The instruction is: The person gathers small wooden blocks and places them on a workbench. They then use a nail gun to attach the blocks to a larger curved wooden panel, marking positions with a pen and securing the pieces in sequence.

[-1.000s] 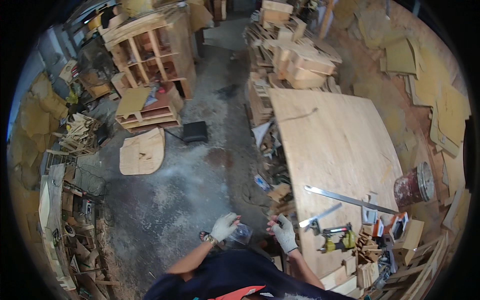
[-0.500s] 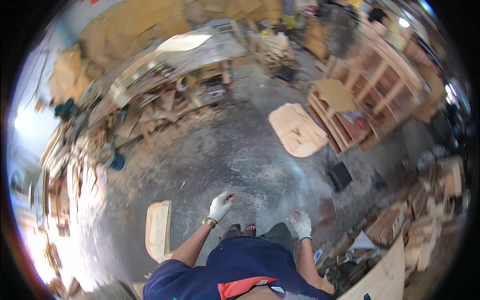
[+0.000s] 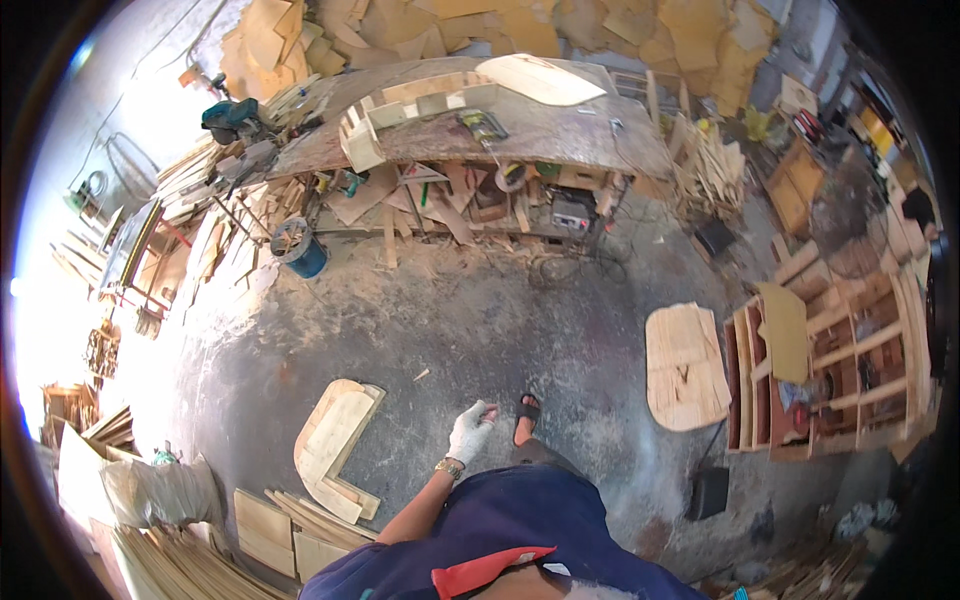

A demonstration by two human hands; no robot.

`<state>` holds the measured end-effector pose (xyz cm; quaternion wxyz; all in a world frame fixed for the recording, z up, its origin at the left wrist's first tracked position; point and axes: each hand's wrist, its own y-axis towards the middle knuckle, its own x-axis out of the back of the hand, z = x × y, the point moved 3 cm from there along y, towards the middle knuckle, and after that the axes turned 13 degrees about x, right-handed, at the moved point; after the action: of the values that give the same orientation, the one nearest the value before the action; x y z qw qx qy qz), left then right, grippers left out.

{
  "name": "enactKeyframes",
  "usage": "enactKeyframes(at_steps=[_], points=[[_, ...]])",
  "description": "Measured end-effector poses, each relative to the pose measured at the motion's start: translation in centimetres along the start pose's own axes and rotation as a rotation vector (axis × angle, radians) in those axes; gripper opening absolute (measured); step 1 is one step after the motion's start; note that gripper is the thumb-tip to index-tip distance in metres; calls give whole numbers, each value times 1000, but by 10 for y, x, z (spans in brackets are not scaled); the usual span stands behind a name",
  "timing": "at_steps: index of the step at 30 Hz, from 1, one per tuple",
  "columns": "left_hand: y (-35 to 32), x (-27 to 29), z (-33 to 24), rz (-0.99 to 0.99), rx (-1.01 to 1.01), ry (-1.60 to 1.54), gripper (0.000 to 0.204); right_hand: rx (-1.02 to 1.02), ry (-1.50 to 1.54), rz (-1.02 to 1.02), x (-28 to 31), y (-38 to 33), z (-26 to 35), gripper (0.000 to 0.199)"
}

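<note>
My left hand (image 3: 470,430), in a white work glove with bare fingertips, hangs over the floor in front of my body. Its fingers are loosely bent and apart, with nothing visible in them. A watch (image 3: 450,467) circles that wrist. Closest to this hand, on its left, an L-shaped wooden frame piece (image 3: 325,440) with a rounded corner lies on the floor. My right hand is out of view, hidden behind or below my body. My sandalled foot (image 3: 526,418) shows just right of the left hand.
A long workbench (image 3: 560,130) stands ahead, bearing a curved wooden frame (image 3: 420,100) and a pale board (image 3: 540,80). Under it lie offcuts. A blue bucket (image 3: 300,250) stands left. Rounded panels (image 3: 688,368) and a wooden rack (image 3: 850,350) are right. Stacked boards (image 3: 190,565) sit lower left.
My view has turned left, so the workbench is now more central and the rack farther right. My right hand has gone out of view. My left hand stays empty.
</note>
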<state>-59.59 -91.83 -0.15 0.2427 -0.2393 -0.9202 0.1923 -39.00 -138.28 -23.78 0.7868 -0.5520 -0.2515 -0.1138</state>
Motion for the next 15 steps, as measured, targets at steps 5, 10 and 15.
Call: enactKeyframes(at_steps=[5,10,15], points=[[67,28,-75,-64,-129,-18,22,253,-143,-54,112,104,126,50],[117,75,-83,-244,12,24,20,437,123,-144,254,216,301,43],[182,133,-57,-443,176,-85,22,583,348,-249,370,272,517,20]])
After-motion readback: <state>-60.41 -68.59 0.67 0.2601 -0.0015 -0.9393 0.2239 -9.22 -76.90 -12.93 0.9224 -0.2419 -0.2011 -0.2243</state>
